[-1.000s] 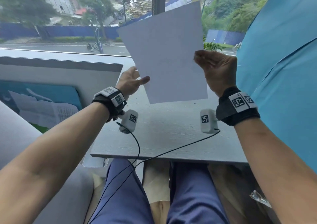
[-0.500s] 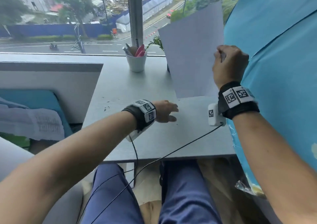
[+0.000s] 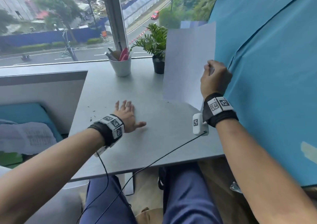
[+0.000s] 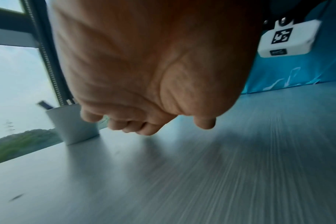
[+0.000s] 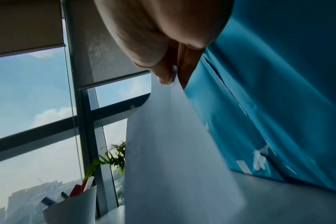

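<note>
The paper sheet (image 3: 187,69) is pinched upright by the raised right hand (image 3: 215,77), well apart from the left hand (image 3: 127,116) spread low over the desk (image 3: 163,138).

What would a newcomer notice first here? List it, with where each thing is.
The white sheet of paper stands out first: the right hand pinches its right edge and holds it upright over the far right of the grey table, against the blue covering. Next, the left hand spreads its fingers low over the table's middle. Behind, by the window, stand a white cup of pens and a small potted plant.
</note>
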`<action>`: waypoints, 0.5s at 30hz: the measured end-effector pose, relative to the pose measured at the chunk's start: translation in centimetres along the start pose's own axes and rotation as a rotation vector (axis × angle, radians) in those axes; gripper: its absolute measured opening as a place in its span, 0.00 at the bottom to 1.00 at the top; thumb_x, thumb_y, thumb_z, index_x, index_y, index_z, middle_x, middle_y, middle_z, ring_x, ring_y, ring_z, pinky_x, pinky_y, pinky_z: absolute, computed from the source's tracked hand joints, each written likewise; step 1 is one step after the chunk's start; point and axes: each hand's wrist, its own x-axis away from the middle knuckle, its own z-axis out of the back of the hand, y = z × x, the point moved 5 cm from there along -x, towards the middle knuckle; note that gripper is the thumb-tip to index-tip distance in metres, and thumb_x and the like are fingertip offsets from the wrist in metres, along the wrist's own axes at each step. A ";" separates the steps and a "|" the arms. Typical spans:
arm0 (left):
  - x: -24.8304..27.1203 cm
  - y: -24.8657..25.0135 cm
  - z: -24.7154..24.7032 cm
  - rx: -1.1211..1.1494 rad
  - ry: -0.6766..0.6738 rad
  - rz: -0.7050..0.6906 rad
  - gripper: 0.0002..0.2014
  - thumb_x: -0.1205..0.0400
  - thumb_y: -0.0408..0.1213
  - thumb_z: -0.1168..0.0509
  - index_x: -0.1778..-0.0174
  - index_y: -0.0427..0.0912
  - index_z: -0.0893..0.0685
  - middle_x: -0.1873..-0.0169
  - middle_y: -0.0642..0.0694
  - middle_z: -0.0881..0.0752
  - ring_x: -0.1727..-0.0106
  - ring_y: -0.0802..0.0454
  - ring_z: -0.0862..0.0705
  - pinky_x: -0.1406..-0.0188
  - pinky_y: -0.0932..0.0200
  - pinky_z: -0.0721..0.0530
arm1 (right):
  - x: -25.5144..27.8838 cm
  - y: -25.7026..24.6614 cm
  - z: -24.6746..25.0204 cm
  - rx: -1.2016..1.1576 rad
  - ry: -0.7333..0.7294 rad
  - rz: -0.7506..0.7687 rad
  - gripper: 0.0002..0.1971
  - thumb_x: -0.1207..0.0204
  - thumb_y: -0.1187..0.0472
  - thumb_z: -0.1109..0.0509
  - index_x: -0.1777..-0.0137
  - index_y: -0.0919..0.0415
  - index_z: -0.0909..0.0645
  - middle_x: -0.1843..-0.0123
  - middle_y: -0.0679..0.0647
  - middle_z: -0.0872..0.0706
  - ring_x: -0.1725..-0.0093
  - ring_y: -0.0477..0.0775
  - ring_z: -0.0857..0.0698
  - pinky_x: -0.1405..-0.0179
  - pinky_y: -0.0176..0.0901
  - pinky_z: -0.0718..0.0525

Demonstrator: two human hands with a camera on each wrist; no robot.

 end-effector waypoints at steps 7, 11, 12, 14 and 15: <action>-3.2 14.1 4.1 0.146 0.038 -0.456 0.44 0.16 0.68 0.52 0.13 0.44 0.59 0.14 0.48 0.62 0.14 0.49 0.61 0.16 0.43 0.63 | -2.9 -0.7 0.4 -0.040 0.115 0.075 0.11 0.27 0.67 0.32 0.48 0.67 0.11 0.50 0.61 0.08 0.50 0.60 0.10 0.46 0.41 0.18; -6.5 15.2 4.1 0.185 -0.016 -0.427 0.41 0.15 0.67 0.53 0.13 0.49 0.60 0.14 0.52 0.62 0.14 0.50 0.61 0.17 0.40 0.61 | -3.1 0.1 0.0 0.001 0.057 0.055 0.12 0.26 0.67 0.32 0.46 0.67 0.11 0.47 0.62 0.09 0.48 0.61 0.11 0.44 0.40 0.20; -7.0 14.4 4.0 0.205 -0.021 -0.414 0.40 0.15 0.67 0.54 0.13 0.50 0.61 0.14 0.53 0.63 0.14 0.51 0.62 0.17 0.39 0.60 | -2.9 0.4 -0.1 0.011 0.039 0.044 0.12 0.25 0.67 0.32 0.45 0.67 0.11 0.47 0.62 0.09 0.48 0.61 0.11 0.44 0.39 0.20; -7.4 11.8 3.8 0.244 -0.021 -0.363 0.40 0.16 0.67 0.54 0.13 0.51 0.61 0.14 0.54 0.64 0.14 0.51 0.62 0.17 0.38 0.60 | -2.5 0.9 -0.3 0.019 0.017 0.031 0.12 0.25 0.67 0.31 0.45 0.67 0.11 0.46 0.62 0.09 0.47 0.60 0.11 0.43 0.38 0.21; -7.4 10.3 3.5 0.259 -0.011 -0.325 0.41 0.16 0.68 0.54 0.13 0.51 0.61 0.14 0.53 0.64 0.14 0.50 0.61 0.17 0.38 0.60 | -2.3 1.2 -0.3 0.018 0.010 0.027 0.12 0.25 0.66 0.31 0.45 0.67 0.11 0.46 0.62 0.09 0.47 0.60 0.11 0.43 0.38 0.20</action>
